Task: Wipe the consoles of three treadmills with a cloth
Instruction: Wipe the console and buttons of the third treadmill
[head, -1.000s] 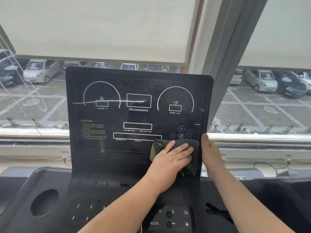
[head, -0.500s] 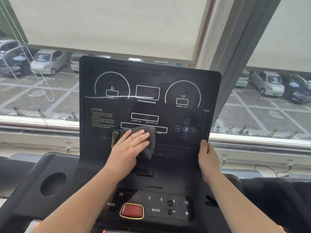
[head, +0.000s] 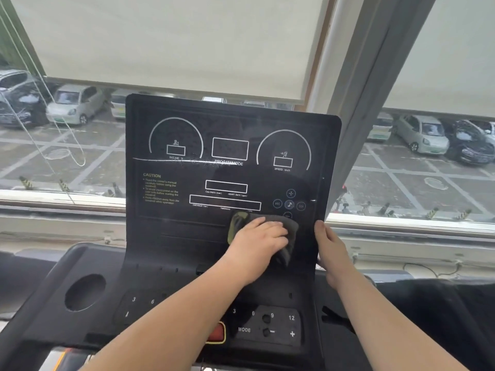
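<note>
Far left we've got a blind cord (head: 40,108) hanging in front of the window, with parked cars (head: 75,107) outside under the blind (head: 174,41). Low down on the left there's a round cup hole (head: 85,291).

Then comes the console (head: 171,236) itself, a black upright panel. It has yellow CAUTION text (head: 160,190) on its left side, an incline dial above that, a PROGAM/MODE box in the middle and a speed dial to the right. A thin pale streak (head: 171,159) runs across it just under the incline dial.

The cloth (head: 292,226), dark grey with an olive edge, sits flat against the lower right of the console, just below the music buttons (head: 289,204). Our left hand (head: 257,245) is on top of it, fingers laid flat and close together, pressing it onto the panel. Under that forearm a red button (head: 217,333) peeks out beside the MODE keys (head: 267,324).

Our right hand (head: 330,249) holds the console's right edge, just beside the cloth, thumb on the front. The fingers go round the back, so we can't see them. Right of that is a grey window post (head: 375,116) and more cars.
</note>
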Action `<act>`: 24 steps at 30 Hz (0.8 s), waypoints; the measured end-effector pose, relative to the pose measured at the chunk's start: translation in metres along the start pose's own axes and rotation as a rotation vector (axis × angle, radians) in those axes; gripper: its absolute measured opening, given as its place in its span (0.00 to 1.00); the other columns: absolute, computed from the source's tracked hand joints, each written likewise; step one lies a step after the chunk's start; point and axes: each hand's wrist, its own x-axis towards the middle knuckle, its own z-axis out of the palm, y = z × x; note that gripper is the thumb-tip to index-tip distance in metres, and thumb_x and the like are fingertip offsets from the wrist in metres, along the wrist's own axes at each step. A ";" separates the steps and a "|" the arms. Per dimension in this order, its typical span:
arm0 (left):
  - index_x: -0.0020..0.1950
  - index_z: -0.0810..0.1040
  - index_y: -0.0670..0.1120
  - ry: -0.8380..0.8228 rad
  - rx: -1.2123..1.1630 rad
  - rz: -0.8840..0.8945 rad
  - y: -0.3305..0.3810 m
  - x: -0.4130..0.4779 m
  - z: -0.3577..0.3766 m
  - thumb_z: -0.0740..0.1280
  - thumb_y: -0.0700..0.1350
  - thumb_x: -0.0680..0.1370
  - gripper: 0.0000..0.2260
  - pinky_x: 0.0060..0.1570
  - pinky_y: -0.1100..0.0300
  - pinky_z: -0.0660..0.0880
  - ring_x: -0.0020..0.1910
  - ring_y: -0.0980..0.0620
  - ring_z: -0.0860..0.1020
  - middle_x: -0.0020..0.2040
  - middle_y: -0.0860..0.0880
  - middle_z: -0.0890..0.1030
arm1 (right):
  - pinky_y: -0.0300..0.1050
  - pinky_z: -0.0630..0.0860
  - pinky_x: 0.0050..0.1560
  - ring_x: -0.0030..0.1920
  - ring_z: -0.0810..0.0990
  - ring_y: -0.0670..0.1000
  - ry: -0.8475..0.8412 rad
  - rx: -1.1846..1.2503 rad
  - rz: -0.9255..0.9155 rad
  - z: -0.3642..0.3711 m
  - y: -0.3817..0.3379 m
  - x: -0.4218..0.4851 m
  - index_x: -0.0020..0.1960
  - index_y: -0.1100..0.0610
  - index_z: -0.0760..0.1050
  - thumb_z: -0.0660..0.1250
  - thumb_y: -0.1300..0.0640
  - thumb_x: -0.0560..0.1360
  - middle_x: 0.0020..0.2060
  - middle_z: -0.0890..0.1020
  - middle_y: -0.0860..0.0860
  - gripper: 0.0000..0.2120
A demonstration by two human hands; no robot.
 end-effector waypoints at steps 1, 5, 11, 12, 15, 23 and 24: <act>0.53 0.86 0.52 -0.009 0.006 -0.008 -0.009 -0.009 -0.005 0.51 0.39 0.71 0.25 0.69 0.53 0.73 0.64 0.52 0.81 0.59 0.55 0.85 | 0.60 0.73 0.72 0.67 0.78 0.50 0.004 0.002 -0.001 0.001 -0.001 -0.002 0.67 0.43 0.78 0.61 0.35 0.82 0.64 0.82 0.44 0.20; 0.58 0.85 0.49 0.013 0.089 -0.106 -0.062 -0.061 -0.021 0.55 0.37 0.70 0.24 0.70 0.52 0.67 0.66 0.50 0.80 0.62 0.53 0.83 | 0.59 0.70 0.74 0.70 0.75 0.51 0.013 -0.020 -0.005 0.001 0.001 -0.001 0.71 0.42 0.75 0.60 0.34 0.82 0.68 0.79 0.43 0.22; 0.57 0.85 0.44 0.133 0.085 -0.266 -0.067 -0.070 -0.018 0.56 0.36 0.69 0.23 0.65 0.49 0.72 0.62 0.44 0.80 0.60 0.49 0.83 | 0.50 0.69 0.71 0.69 0.74 0.50 0.040 -0.002 -0.018 0.004 0.003 0.001 0.73 0.47 0.74 0.60 0.39 0.84 0.67 0.78 0.44 0.22; 0.57 0.85 0.44 0.156 0.053 -0.289 -0.059 -0.062 -0.014 0.56 0.36 0.69 0.23 0.64 0.48 0.74 0.62 0.44 0.80 0.60 0.49 0.83 | 0.53 0.69 0.73 0.70 0.74 0.50 0.027 -0.003 -0.004 0.003 0.002 0.001 0.72 0.45 0.75 0.61 0.38 0.83 0.67 0.78 0.44 0.21; 0.60 0.85 0.44 0.150 -0.061 -0.264 -0.037 -0.040 -0.008 0.55 0.36 0.70 0.25 0.64 0.46 0.76 0.64 0.45 0.80 0.61 0.49 0.83 | 0.54 0.69 0.73 0.70 0.75 0.50 0.028 -0.020 0.026 0.001 -0.003 -0.001 0.72 0.46 0.76 0.63 0.37 0.82 0.69 0.78 0.44 0.22; 0.58 0.84 0.46 0.258 -0.244 -0.305 -0.016 0.004 -0.021 0.68 0.32 0.65 0.24 0.61 0.48 0.76 0.61 0.44 0.80 0.61 0.48 0.83 | 0.36 0.72 0.43 0.45 0.79 0.49 0.226 -0.263 -0.431 0.040 -0.032 -0.055 0.59 0.47 0.77 0.70 0.61 0.78 0.46 0.78 0.49 0.14; 0.57 0.84 0.49 0.252 -0.203 -0.336 -0.016 0.004 -0.025 0.69 0.34 0.64 0.23 0.57 0.49 0.76 0.56 0.44 0.79 0.58 0.49 0.82 | 0.35 0.73 0.46 0.45 0.78 0.47 0.166 -0.312 -0.509 0.051 -0.031 -0.059 0.63 0.47 0.77 0.68 0.67 0.76 0.49 0.77 0.47 0.21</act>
